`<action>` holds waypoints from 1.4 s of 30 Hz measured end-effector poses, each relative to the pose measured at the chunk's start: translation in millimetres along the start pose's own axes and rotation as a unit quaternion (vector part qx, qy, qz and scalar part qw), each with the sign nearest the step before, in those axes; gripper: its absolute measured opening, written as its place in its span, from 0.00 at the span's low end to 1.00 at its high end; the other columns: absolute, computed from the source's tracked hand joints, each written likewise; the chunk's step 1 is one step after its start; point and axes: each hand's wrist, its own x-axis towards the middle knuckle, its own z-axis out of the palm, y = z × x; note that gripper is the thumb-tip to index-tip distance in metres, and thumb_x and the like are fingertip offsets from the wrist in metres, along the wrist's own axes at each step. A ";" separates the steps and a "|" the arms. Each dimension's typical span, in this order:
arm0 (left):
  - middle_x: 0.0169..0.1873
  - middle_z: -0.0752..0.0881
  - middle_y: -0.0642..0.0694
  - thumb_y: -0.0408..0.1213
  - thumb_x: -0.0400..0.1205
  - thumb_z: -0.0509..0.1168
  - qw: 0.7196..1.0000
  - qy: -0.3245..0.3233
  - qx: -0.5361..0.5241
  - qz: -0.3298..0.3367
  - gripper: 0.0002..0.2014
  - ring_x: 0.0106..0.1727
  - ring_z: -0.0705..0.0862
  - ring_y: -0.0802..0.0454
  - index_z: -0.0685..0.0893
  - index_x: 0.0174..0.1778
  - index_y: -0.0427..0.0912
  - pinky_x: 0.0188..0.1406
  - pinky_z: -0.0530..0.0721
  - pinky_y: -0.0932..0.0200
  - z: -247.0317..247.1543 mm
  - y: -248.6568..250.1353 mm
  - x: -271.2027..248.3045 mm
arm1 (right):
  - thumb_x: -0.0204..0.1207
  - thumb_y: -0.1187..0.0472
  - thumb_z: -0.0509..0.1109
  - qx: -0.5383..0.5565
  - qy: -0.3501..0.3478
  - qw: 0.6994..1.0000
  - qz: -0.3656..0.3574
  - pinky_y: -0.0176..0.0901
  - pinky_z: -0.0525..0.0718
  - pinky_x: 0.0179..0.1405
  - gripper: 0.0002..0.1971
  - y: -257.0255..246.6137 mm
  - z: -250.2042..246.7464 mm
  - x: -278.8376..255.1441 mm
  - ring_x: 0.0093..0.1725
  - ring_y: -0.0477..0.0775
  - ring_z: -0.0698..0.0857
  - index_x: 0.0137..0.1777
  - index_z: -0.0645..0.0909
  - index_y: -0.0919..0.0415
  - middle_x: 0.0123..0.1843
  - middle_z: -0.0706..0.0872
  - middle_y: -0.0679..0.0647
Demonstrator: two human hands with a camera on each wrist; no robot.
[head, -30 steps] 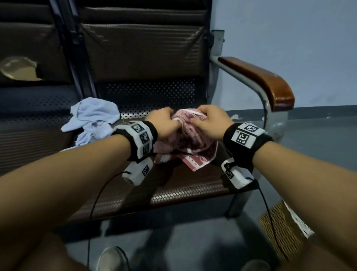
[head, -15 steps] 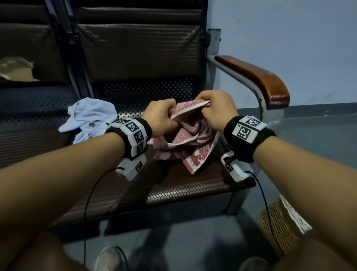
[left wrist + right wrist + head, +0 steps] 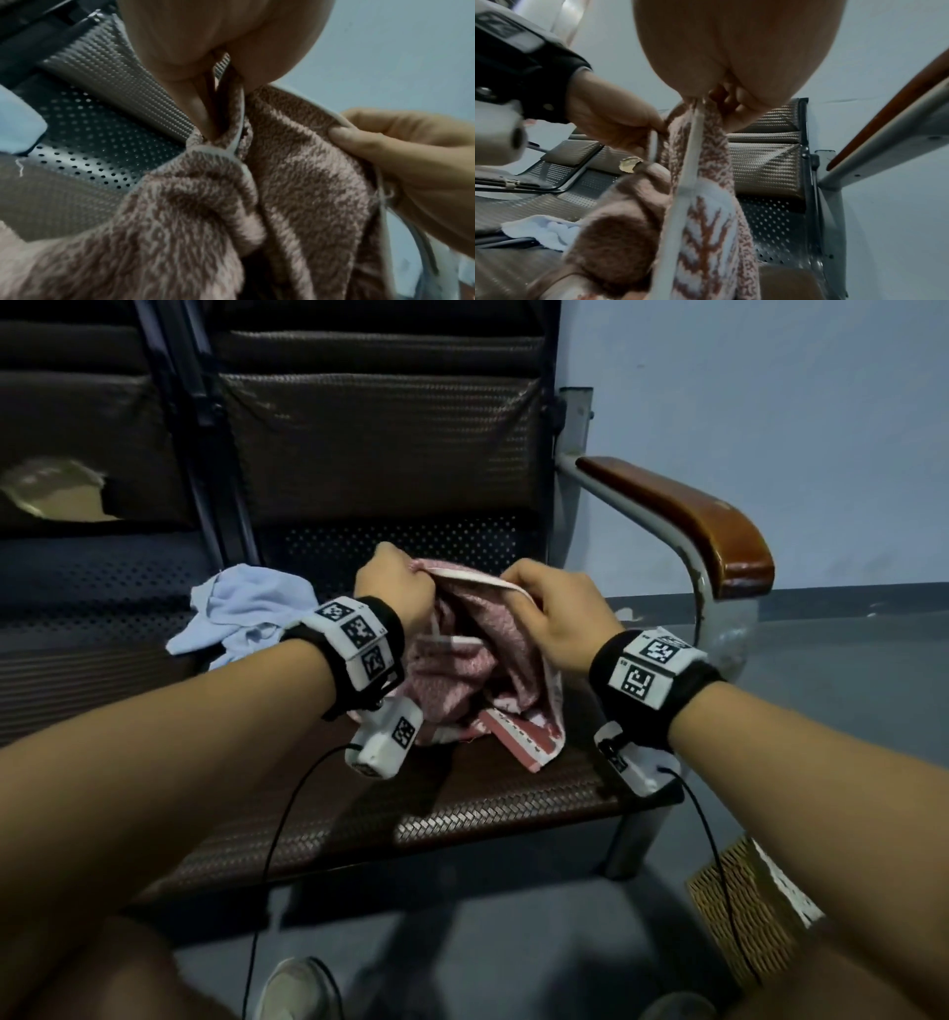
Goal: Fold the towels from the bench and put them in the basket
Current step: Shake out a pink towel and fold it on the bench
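Observation:
A pink and white patterned towel point(image 3: 475, 670) hangs bunched above the bench seat point(image 3: 462, 814), its lower end resting on the seat. My left hand point(image 3: 395, 588) pinches its white hem at the left, and my right hand point(image 3: 552, 613) pinches the same hem further right. In the left wrist view the pink towel point(image 3: 205, 213) fills the frame, gathered under my left hand point(image 3: 213, 97), with my right hand point(image 3: 401, 158) gripping its edge. The right wrist view shows the pink towel point(image 3: 706, 203) dropping from my right hand point(image 3: 721, 95). A light blue towel point(image 3: 246, 608) lies crumpled on the seat to the left.
A woven basket point(image 3: 744, 906) stands on the floor at the lower right, beside the bench leg. The wooden armrest point(image 3: 693, 516) rises to the right of the towel. The bench backrest point(image 3: 380, 439) is behind. A shoe point(image 3: 298, 988) shows below on the grey floor.
Both hands have lifted the pink towel off the seat and moved apart along its hem, stretching the white edge between them.

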 end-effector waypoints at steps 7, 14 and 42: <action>0.46 0.82 0.43 0.36 0.82 0.56 0.991 0.016 -0.125 -0.047 0.12 0.49 0.81 0.43 0.79 0.56 0.35 0.44 0.74 0.55 -6.6 5.4 0.8 | 0.73 0.70 0.60 -0.010 -0.092 0.994 -0.065 0.44 0.83 0.48 0.22 -24.9 -1.5 0.4 0.44 0.46 0.84 0.59 0.81 0.45 0.45 0.84 0.45; 0.22 0.80 0.46 0.41 0.82 0.63 0.994 -0.041 -0.089 0.038 0.17 0.25 0.79 0.50 0.82 0.29 0.39 0.25 0.74 0.59 -1.4 5.2 -9.1 | 0.77 0.55 0.64 -0.022 -0.155 0.987 0.048 0.37 0.76 0.44 0.13 -27.8 20.8 -4.8 0.40 0.43 0.81 0.51 0.90 0.45 0.38 0.83 0.38; 0.48 0.86 0.21 0.45 0.77 0.55 0.963 -0.014 -0.266 0.036 0.26 0.50 0.88 0.26 0.80 0.49 0.20 0.51 0.87 0.28 -6.3 23.5 -11.6 | 0.75 0.48 0.69 -0.086 -0.110 0.976 0.169 0.42 0.72 0.29 0.13 -24.0 20.7 13.6 0.35 0.54 0.83 0.33 0.75 0.52 0.33 0.81 0.50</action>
